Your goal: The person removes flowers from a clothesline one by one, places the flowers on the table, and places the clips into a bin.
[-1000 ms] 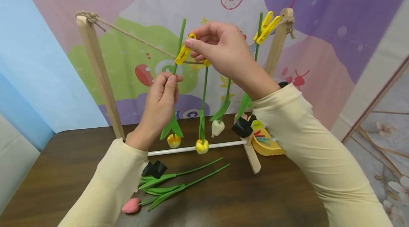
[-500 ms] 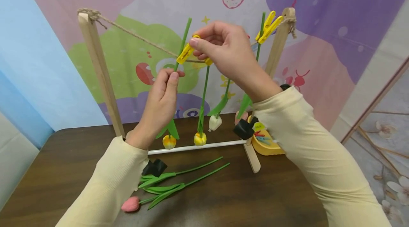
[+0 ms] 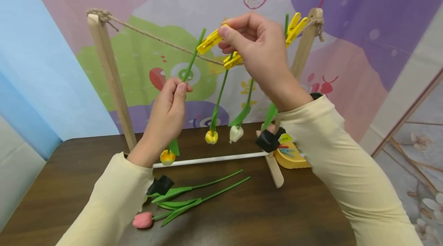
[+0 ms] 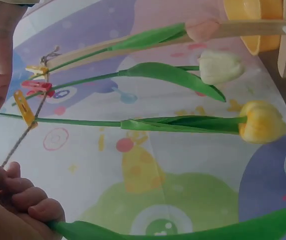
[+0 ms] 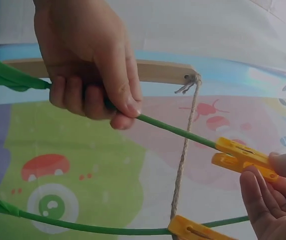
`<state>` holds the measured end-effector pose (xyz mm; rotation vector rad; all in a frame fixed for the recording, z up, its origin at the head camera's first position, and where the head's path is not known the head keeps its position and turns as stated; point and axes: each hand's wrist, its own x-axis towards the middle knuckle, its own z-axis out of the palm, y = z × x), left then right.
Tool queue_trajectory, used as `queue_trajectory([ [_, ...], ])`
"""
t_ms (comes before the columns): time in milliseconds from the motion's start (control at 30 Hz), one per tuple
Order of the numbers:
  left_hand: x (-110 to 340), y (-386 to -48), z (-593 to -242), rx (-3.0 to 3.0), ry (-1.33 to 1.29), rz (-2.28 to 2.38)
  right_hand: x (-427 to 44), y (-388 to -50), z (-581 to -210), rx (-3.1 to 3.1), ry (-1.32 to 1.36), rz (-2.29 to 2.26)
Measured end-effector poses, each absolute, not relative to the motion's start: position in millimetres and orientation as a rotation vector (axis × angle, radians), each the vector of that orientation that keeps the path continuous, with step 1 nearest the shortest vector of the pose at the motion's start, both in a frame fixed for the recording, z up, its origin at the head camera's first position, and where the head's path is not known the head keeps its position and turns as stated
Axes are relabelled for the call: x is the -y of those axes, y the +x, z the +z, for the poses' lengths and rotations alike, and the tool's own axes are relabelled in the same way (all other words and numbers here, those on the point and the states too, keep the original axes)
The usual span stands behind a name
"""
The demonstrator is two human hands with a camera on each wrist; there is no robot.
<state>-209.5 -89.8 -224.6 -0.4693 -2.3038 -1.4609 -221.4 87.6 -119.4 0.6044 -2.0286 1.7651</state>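
Observation:
My left hand (image 3: 167, 105) grips the green stem of a yellow-orange tulip (image 3: 167, 157) that hangs bloom down. With thumb and fingers, my right hand (image 3: 263, 54) pinches a yellow clothespin (image 3: 209, 42) by its handle end. Its tip meets the stem near the top, above the rope (image 3: 152, 36); whether it clamps the stem I cannot tell. To the right, a yellow tulip (image 3: 212, 137), a white tulip (image 3: 236, 133) and a pink tulip (image 4: 202, 30) hang bloom down from the rope. A red clothespin (image 4: 36, 86) and yellow ones hold them there.
Wooden posts (image 3: 110, 80) carry the sagging rope, with a white rod (image 3: 214, 159) low between them. In front, a pink tulip (image 3: 143, 220) and another green stem (image 3: 218, 178) lie on the brown table (image 3: 277, 215). A yellow container (image 3: 292, 159) at the right holds several clothespins.
The clothespin in my right hand has risen off the rope line, up and to the right. My left hand has shifted slightly left and down, and the held tulip's bloom has swung left.

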Motion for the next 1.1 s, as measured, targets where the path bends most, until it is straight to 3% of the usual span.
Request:
queue_trajectory([
  [433, 94.0, -193.3, -233.9, 2.538, -0.544, -1.115, -104.1, -219.4, -122.2, 1.723, 0.591, 2.114],
  [1100, 71.8, -167.4, -289.4, 2.691, -0.601, -0.424, -146.9, -209.7, -171.0, 1.665, 0.495, 2.286],
])
